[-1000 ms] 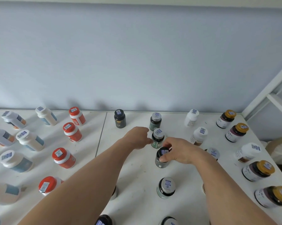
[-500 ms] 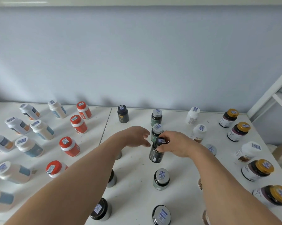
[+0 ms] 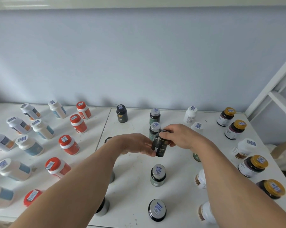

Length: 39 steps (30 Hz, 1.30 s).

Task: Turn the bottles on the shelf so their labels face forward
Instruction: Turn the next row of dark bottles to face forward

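Since a second ago both hands have lifted the dark bottle (image 3: pixel 159 145) off the shelf (image 3: pixel 132 165), upright, left hand (image 3: pixel 135 143) gripping its body, right hand (image 3: pixel 180 135) pinching its cap.

A: Can you read any word or number on these bottles?

B: No, not one. Each cap carries a small white sticker with a blue barcode, for example on the grey-lidded bottle (image 3: pixel 157 175) and on the red-capped bottle (image 3: pixel 68 144), but the digits are too small.

A: And the dark bottle (image 3: pixel 159 146) held by the two hands?

B: It has pale print on its label, only blurred.
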### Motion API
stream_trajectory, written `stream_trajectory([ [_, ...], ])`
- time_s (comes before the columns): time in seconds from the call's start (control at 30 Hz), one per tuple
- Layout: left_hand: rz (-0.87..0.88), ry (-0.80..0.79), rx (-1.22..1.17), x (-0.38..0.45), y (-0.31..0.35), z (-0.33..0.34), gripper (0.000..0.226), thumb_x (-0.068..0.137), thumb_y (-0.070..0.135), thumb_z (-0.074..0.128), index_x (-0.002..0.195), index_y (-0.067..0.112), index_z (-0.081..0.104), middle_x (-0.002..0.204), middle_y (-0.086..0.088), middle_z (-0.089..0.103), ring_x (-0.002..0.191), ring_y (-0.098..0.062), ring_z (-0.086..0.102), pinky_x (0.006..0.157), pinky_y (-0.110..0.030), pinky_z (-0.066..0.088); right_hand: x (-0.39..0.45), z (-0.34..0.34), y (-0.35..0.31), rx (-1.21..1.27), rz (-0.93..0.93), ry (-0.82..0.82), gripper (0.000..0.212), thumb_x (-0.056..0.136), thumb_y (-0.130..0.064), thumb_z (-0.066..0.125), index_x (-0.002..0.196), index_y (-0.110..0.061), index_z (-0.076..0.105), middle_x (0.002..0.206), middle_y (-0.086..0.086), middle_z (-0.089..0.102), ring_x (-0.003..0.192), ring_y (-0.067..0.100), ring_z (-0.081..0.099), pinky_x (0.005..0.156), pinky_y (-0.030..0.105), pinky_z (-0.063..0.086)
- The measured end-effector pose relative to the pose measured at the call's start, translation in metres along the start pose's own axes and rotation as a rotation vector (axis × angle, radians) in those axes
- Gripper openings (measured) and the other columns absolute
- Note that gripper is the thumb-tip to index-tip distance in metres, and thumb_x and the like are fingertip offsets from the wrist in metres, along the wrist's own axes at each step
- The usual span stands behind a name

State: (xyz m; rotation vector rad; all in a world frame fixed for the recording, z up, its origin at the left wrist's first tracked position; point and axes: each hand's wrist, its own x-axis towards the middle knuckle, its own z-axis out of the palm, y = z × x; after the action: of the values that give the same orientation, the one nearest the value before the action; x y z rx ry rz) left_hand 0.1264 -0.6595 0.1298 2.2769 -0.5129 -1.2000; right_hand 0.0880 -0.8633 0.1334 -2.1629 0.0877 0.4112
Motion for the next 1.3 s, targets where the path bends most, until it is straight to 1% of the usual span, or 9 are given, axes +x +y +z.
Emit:
stream_trajectory([
  [0.23, 0.004, -0.021, -0.003, -0.002, 0.002, 0.002, 0.037, 0.076, 0.045, 0.073, 0.112, 0.044, 0.065, 0.121, 0.009, 0.067, 0.119, -0.012, 0.055, 0.11, -0.048, 0.034, -0.002, 0.0, 0.002, 0.038, 0.024, 0.013, 0.024, 0.086, -0.045, 0.064, 0.094, -0.023, 0.07, 0.092, 0.003, 0.073, 0.088, 0.025, 0.07, 0.086, 0.044, 0.056],
  [0.37, 0.041, 0.033, 0.029, -0.006, 0.005, -0.002, 0.043, 0.081, 0.033, 0.074, 0.122, 0.037, 0.064, 0.124, 0.012, 0.065, 0.119, -0.012, 0.054, 0.105, -0.035, 0.035, -0.003, 0.001, -0.007, 0.108, 0.014, 0.03, 0.024, 0.079, -0.04, 0.075, 0.095, -0.023, 0.069, 0.094, 0.003, 0.072, 0.085, 0.021, 0.069, 0.08, 0.034, 0.055],
  [0.43, 0.061, 0.091, 0.182, -0.011, 0.007, -0.01, 0.047, 0.083, 0.033, 0.072, 0.128, 0.03, 0.06, 0.128, 0.011, 0.063, 0.12, -0.012, 0.054, 0.102, -0.031, 0.038, -0.001, 0.003, -0.013, 0.128, 0.007, 0.026, 0.026, 0.076, -0.037, 0.078, 0.095, -0.023, 0.068, 0.096, 0.004, 0.072, 0.082, 0.018, 0.066, 0.076, 0.031, 0.053],
  [0.57, 0.037, 0.327, 0.574, -0.017, 0.0, -0.032, 0.06, 0.089, 0.044, 0.061, 0.143, 0.026, 0.043, 0.142, 0.006, 0.052, 0.13, -0.016, 0.047, 0.105, -0.033, 0.038, 0.006, 0.009, -0.028, 0.087, -0.023, 0.052, 0.027, 0.075, -0.033, 0.079, 0.098, -0.025, 0.067, 0.095, 0.001, 0.071, 0.078, 0.014, 0.065, 0.078, 0.033, 0.051],
  [0.63, 0.057, 0.435, 0.728, -0.018, -0.008, -0.041, 0.053, 0.094, 0.046, 0.052, 0.143, 0.028, 0.042, 0.143, 0.007, 0.049, 0.13, -0.018, 0.047, 0.102, -0.036, 0.042, 0.012, 0.014, -0.035, 0.068, -0.039, 0.074, 0.026, 0.075, -0.031, 0.079, 0.097, -0.027, 0.066, 0.097, -0.002, 0.071, 0.084, 0.016, 0.066, 0.08, 0.033, 0.051],
  [0.73, 0.11, 0.504, 0.817, -0.02, -0.023, -0.052, 0.041, 0.096, 0.043, 0.045, 0.133, 0.026, 0.051, 0.133, 0.007, 0.055, 0.121, -0.02, 0.054, 0.093, -0.04, 0.048, 0.023, 0.028, -0.045, 0.056, -0.046, 0.093, 0.024, 0.074, -0.029, 0.079, 0.094, -0.031, 0.066, 0.095, -0.005, 0.07, 0.091, 0.018, 0.066, 0.081, 0.036, 0.052],
  [0.83, 0.15, 0.552, 0.858, -0.019, -0.041, -0.06, 0.036, 0.096, 0.042, 0.044, 0.124, 0.023, 0.057, 0.125, 0.006, 0.06, 0.115, -0.021, 0.057, 0.089, -0.041, 0.05, 0.037, 0.045, -0.051, 0.057, -0.044, 0.113, 0.028, 0.072, -0.028, 0.08, 0.097, -0.033, 0.067, 0.092, -0.007, 0.07, 0.091, 0.017, 0.065, 0.082, 0.037, 0.052],
  [0.97, 0.175, 0.575, 0.865, -0.017, -0.064, -0.073, 0.035, 0.097, 0.04, 0.043, 0.122, 0.022, 0.058, 0.125, 0.005, 0.06, 0.111, -0.022, 0.058, 0.088, -0.039, 0.049, 0.055, 0.064, -0.062, 0.04, -0.014, 0.135, 0.039, 0.074, -0.025, 0.079, 0.11, -0.03, 0.064, 0.097, -0.01, 0.068, 0.093, 0.012, 0.063, 0.082, 0.026, 0.048],
  [1.3, 0.16, 0.576, 0.823, -0.015, -0.111, -0.106, 0.039, 0.099, 0.041, 0.041, 0.131, 0.023, 0.055, 0.13, 0.003, 0.058, 0.118, -0.021, 0.055, 0.093, -0.04, 0.048, 0.099, 0.095, -0.083, -0.023, -0.015, 0.177, 0.038, 0.075, -0.028, 0.078, 0.109, -0.035, 0.063, 0.099, -0.012, 0.068, 0.095, 0.011, 0.063, 0.086, 0.03, 0.049],
])
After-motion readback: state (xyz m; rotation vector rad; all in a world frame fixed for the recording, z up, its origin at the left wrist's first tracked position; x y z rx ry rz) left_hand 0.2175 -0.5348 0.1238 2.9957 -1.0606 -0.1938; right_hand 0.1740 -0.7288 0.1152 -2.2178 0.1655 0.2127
